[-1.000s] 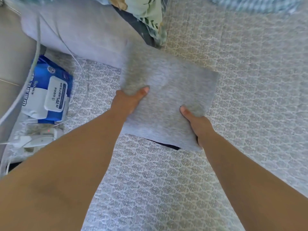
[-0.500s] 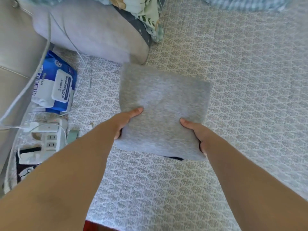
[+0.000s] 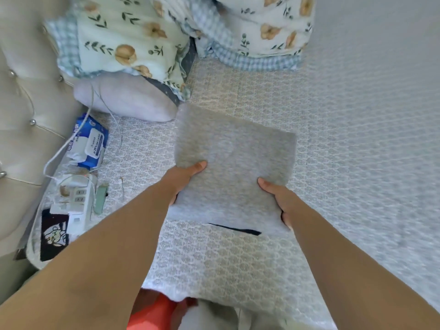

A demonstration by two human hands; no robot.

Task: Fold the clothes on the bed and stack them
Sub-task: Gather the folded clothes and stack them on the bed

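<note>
The left hand grips the near left edge of the folded grey garment, thumb on top and fingers tucked under; the right hand holds the near right edge the same way. Held at both sides like this, the fold probably stays flat and square while it is carried or set down. The garment lies over the patterned bedcover, just ahead of both hands; whether it rests on the cover or is lifted off it I cannot tell. A dark strip shows under its near edge, perhaps another garment beneath. Beyond the garment sit a pale pillow and a floral quilt, close to its far left corner. Left of the left hand lie a wipes pack, a cable and a power strip, well apart from the garment.
</note>
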